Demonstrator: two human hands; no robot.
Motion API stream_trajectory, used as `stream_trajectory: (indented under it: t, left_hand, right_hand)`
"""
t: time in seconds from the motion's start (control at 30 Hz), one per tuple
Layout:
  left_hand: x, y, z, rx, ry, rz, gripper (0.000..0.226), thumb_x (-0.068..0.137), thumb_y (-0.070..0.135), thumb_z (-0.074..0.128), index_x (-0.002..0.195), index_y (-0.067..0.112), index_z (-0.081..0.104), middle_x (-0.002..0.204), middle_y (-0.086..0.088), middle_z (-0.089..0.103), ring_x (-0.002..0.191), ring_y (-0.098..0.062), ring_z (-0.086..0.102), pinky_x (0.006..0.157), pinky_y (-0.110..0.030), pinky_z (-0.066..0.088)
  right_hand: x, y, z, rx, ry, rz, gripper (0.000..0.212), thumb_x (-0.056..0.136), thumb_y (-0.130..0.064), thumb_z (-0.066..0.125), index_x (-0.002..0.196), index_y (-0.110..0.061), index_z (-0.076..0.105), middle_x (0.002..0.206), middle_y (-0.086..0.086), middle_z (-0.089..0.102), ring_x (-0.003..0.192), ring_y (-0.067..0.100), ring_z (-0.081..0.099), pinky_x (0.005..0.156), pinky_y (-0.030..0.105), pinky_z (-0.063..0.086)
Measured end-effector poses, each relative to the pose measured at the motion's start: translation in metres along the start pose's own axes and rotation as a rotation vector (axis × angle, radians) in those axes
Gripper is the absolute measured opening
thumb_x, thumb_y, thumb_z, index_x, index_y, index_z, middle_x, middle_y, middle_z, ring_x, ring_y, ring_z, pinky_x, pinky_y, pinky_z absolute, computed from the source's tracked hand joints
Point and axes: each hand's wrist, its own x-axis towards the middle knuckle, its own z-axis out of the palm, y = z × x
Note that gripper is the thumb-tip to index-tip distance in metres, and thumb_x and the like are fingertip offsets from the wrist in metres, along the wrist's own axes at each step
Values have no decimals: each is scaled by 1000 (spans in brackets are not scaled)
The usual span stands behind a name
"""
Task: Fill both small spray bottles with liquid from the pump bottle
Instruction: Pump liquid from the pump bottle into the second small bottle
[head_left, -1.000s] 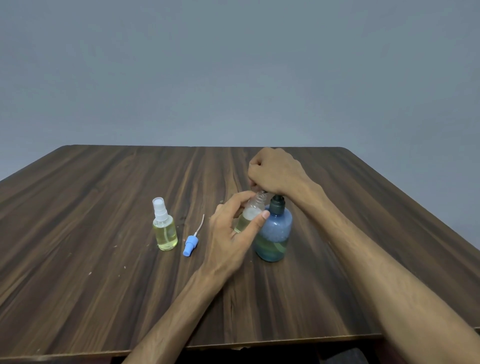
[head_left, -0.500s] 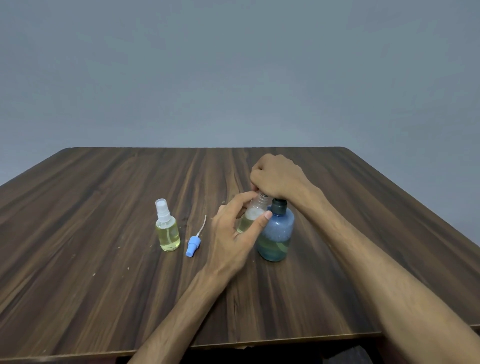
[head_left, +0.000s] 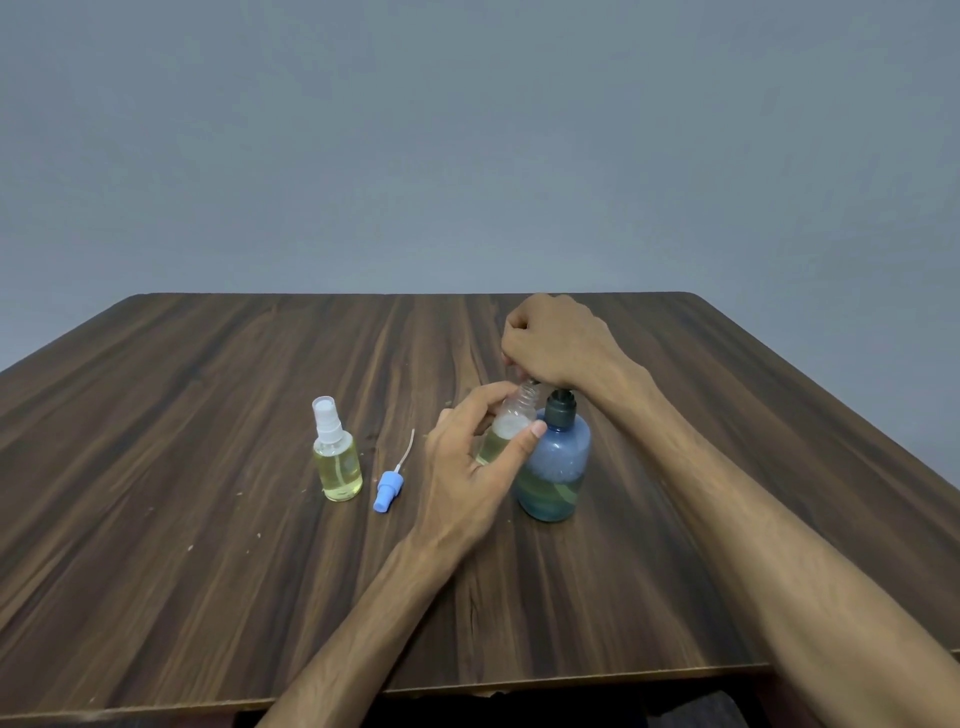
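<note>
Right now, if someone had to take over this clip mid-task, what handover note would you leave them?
Left hand grips the open bottle, neck tilted under the pump spout.
Right hand is curled over the pump head of the blue pump bottle, which stands on the table.
Done: the capped bottle stands at left, holding yellow liquid.
Left: the open bottle is only partly full; finish pumping, then refit the blue sprayer that lies between the two small bottles.

Loose sprayer (head_left: 388, 490) between capped bottle (head_left: 337, 462), hand (head_left: 470, 467)
</note>
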Motion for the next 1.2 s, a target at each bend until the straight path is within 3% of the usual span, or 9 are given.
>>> stream_trajectory:
  t: [0.13, 0.3, 0.43, 0.6, 0.77, 0.93, 1.07, 1.2]
  left_hand:
    - [0, 0, 1, -8, -10, 0, 31, 97, 41, 74, 123, 24, 72, 114, 8, 79, 109, -24, 74, 92, -60, 56]
    - [0, -1, 0, 3, -8, 8, 32, 97, 43, 74, 122, 24, 72, 111, 7, 79, 106, -25, 74, 90, -59, 57]
    - [0, 0, 1, -9, -13, -9, 33, 96, 43, 74, 123, 25, 72, 112, 7, 79, 105, -26, 74, 92, -59, 56]
    - [0, -1, 1, -10, -8, -11, 33, 96, 44, 74, 122, 25, 72, 111, 6, 79, 105, -28, 73, 91, -59, 57]
    - [1, -2, 1, -13, -17, -5, 32, 97, 42, 74, 123, 25, 72, 114, 6, 79, 108, -28, 74, 92, -59, 57]
    - [0, -2, 0, -10, -13, -4, 31, 97, 42, 74, 122, 26, 71, 113, 7, 79, 107, -27, 74, 91, -59, 57]
    - [1, -3, 0, -11, -27, 1, 32, 98, 42, 73, 124, 25, 71, 116, 5, 79, 109, -30, 74, 93, -60, 57]
    - [0, -3, 0, -2, -14, 5, 33, 97, 44, 73, 123, 24, 72, 112, 6, 78, 106, -29, 73, 90, -58, 58]
  right_hand:
    - [-3, 1, 4, -22, -62, 21, 26, 86, -20, 57, 84, -10, 80, 71, 1, 70, 66, 20, 59, 59, 31, 40]
    - [0, 1, 0, 18, 8, -10, 26, 85, -20, 56, 80, -10, 79, 75, 5, 79, 75, 27, 71, 67, 36, 54]
    - [-2, 2, 5, 3, -83, 28, 24, 83, -19, 58, 80, -11, 80, 69, 1, 70, 68, 21, 61, 60, 33, 43]
    - [1, 2, 0, 26, 10, -6, 26, 84, -21, 56, 79, -10, 79, 74, 6, 78, 72, 24, 69, 66, 37, 54]
    - [-1, 2, 5, -1, -91, 15, 25, 86, -19, 58, 80, -10, 80, 68, 0, 69, 66, 19, 59, 59, 32, 42]
    - [1, 2, 0, 25, -19, -13, 26, 85, -19, 57, 82, -8, 80, 75, 3, 78, 75, 27, 72, 68, 38, 56]
    - [0, 3, 6, 2, -86, 3, 25, 87, -20, 59, 83, -8, 80, 67, -2, 67, 66, 19, 58, 59, 32, 42]
    - [1, 4, 2, 42, -8, -16, 26, 86, -19, 57, 77, -10, 79, 73, 5, 77, 66, 20, 64, 61, 31, 46]
